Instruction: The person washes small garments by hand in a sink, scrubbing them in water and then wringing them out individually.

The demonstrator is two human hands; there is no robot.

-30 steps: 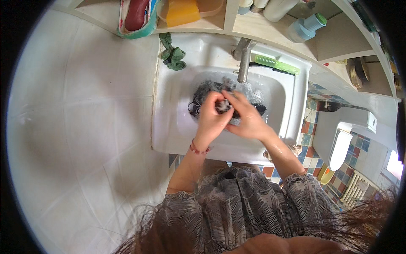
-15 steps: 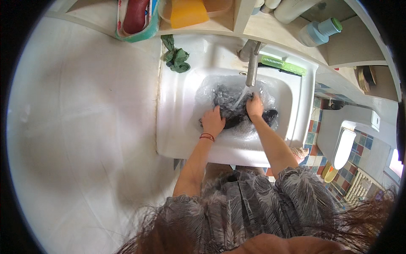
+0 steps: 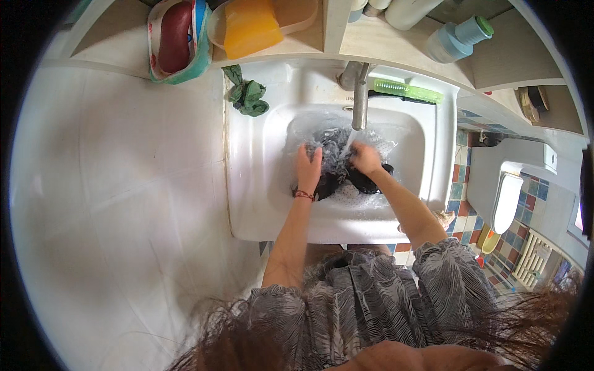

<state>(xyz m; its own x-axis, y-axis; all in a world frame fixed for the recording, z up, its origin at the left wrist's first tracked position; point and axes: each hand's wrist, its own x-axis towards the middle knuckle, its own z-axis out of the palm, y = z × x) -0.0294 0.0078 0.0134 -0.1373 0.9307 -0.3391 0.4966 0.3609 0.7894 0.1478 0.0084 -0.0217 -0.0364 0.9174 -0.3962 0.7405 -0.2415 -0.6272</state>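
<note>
The left hand, which wears a red bracelet, is at the left edge of the wet dark cloth, its thumb slightly apart from the fingers, while the right hand bends its fingers at the right edge; whether either one grips the fabric, I cannot tell. The cloth lies in foamy water inside the white sink, under the stream from the metal faucet. Farther out, a light-green comb rests on the back rim, and a crumpled green rag lies at the left corner.
</note>
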